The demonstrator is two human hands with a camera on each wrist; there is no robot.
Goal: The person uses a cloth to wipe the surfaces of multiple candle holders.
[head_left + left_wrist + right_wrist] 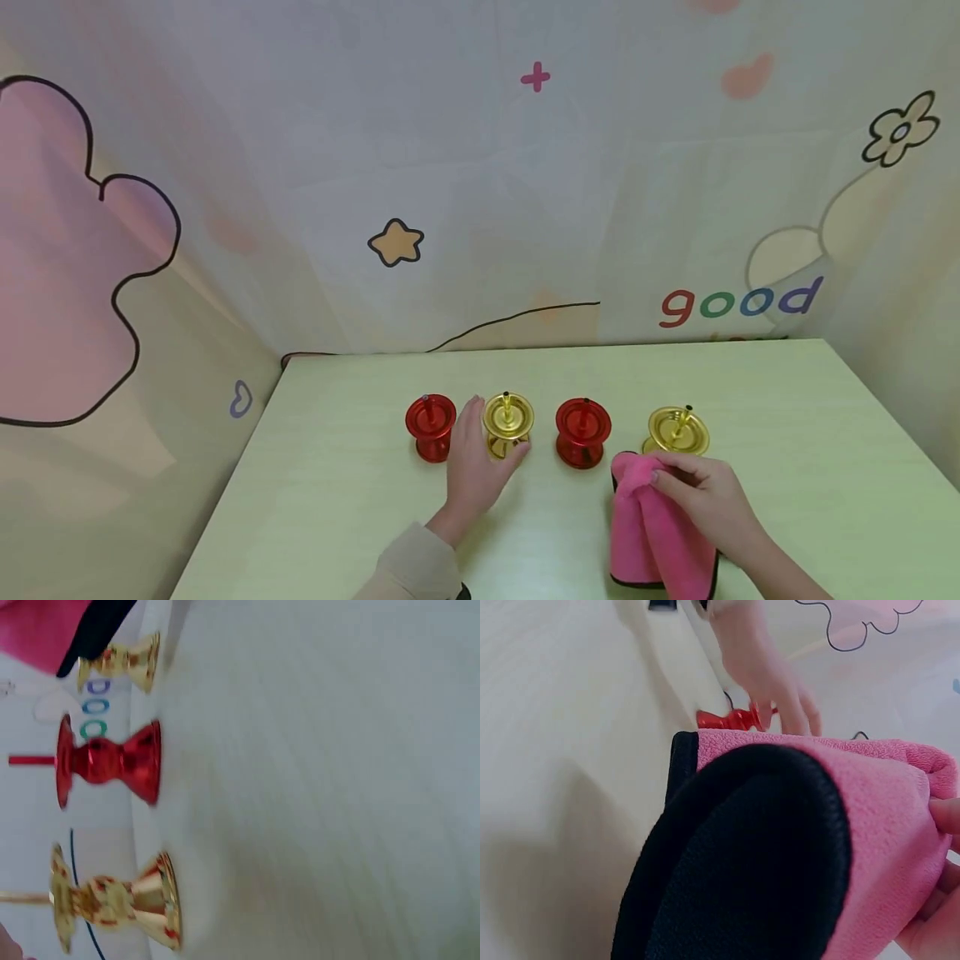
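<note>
My right hand (pixel 708 500) pinches a pink cloth (pixel 637 542) with black edging near its top, and the cloth hangs down in folds. In the right wrist view the black edging (pixel 825 795) and a dark part of the cloth fill the middle. My left hand (pixel 476 467) is beside a gold candle holder (pixel 508 417), fingers extended along its left side and thumb in front of its base. Whether it touches the holder I cannot tell. In the left wrist view this gold holder (pixel 112 900) stands upright on the table, and only a bit of finger shows.
A red candle holder (pixel 431 417) stands left of my left hand, another red one (pixel 583 425) right of the gold one. A second gold holder (pixel 678 429) is behind the cloth, partly hidden. The pale table (pixel 337 467) meets a printed fabric backdrop (pixel 480 167).
</note>
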